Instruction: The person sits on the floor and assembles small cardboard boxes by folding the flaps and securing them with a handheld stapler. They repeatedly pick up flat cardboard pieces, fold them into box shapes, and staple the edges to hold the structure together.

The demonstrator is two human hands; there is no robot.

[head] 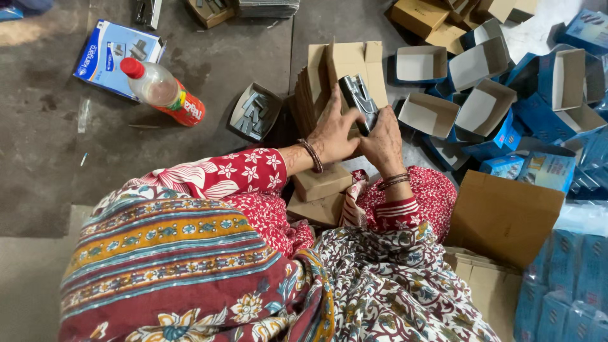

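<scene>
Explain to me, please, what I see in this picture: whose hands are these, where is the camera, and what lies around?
There is one picture only. The camera sits on a person's head and looks down, so you see that person's own lap, patterned clothes and two bare hands; no machine is here. The left hand and the right hand together hold a dark metal stapler, above a stack of flat brown cartons. The person sits on a grey floor. On it, to the left, lie a plastic bottle with a red cap, a blue and white box and a small open tray of metal parts. To the right are many open blue boxes, white inside. Two small brown boxes rest near the lap.
</scene>
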